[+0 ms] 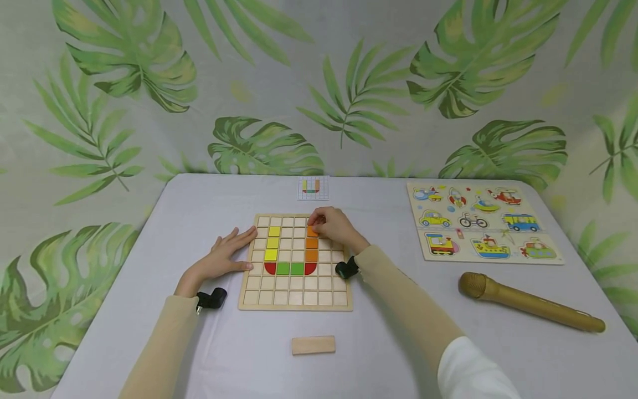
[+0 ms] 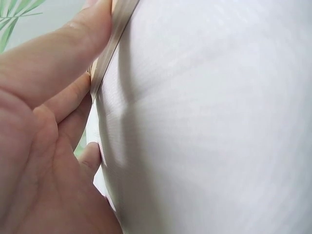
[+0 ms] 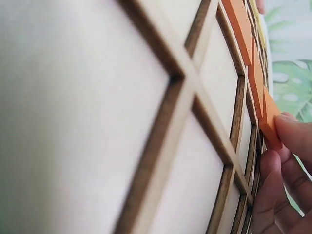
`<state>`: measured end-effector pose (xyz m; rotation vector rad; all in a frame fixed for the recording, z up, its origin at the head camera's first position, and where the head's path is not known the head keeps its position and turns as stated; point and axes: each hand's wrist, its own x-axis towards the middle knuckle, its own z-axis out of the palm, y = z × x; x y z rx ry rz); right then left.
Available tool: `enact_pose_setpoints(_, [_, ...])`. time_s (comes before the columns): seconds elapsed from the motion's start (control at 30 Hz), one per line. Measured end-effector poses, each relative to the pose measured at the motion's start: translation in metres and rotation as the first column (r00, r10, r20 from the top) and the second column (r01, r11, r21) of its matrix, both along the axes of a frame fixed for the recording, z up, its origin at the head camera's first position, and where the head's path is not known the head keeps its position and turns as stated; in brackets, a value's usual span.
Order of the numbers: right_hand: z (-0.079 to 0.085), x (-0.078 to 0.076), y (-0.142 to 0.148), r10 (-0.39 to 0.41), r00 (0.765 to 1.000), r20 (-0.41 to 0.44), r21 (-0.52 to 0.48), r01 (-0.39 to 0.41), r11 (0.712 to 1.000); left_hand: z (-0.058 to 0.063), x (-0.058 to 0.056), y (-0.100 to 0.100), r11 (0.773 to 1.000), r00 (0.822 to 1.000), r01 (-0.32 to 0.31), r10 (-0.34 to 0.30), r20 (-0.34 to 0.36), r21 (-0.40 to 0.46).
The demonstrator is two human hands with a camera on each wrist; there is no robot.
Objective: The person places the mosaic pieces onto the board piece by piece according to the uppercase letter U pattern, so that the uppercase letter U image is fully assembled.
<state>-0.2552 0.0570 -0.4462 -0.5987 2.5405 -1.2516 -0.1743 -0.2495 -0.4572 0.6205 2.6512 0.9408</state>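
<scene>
A square wooden grid board (image 1: 281, 298) lies on the table. Seated in it is a U of colored tiles: three yellow tiles (image 1: 272, 243) on the left, two green tiles (image 1: 289, 269) between two red corner tiles (image 1: 270, 268), and orange tiles (image 1: 311, 243) up the right side. At the top of the orange column, my right hand (image 1: 335, 226) pinches an orange tile (image 3: 271, 124) between thumb and fingertips; the tile is tilted in its cell. Fingers spread and fairly straight, my left hand (image 1: 222, 259) touches the board's left edge with thumb and fingertips.
A small pattern card (image 1: 313, 188) showing a colored U lies behind the board. In front is a plain wooden block (image 1: 313, 345). To the right are a vehicle puzzle board (image 1: 488, 224) and a gold microphone (image 1: 530, 303). A leaf-printed cloth (image 1: 349, 94) hangs behind the table.
</scene>
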Motion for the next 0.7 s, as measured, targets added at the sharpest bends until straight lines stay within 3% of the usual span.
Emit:
enact_pose_setpoints(0.2, [-0.001, 0.001, -0.002, 0.012, 0.999, -0.041, 0.060, -0.010, 0.998, -0.001, -0.002, 0.000, 1.000, 1.000, 0.003, -0.003, 0.002, 0.001])
enact_pose_setpoints(0.37, [-0.002, 0.004, 0.003, -0.003, 0.999, -0.042, -0.015, 0.002, 1.000, -0.001, -0.002, 0.001, 1.000, 1.000, 0.007, -0.007, 0.005, -0.001])
enact_pose_setpoints(0.5, [0.000, 0.009, 0.012, -0.045, 0.998, -0.039, -0.112, 0.041, 0.993, 0.000, -0.001, -0.001, 1.000, 1.000, 0.010, -0.009, 0.007, -0.004])
enact_pose_setpoints(0.7, [0.006, 0.012, 0.032, -0.161, 0.986, -0.038, -0.095, 0.156, 0.983, 0.004, 0.002, -0.003, 1.000, 1.000, 0.004, -0.004, 0.001, -0.018])
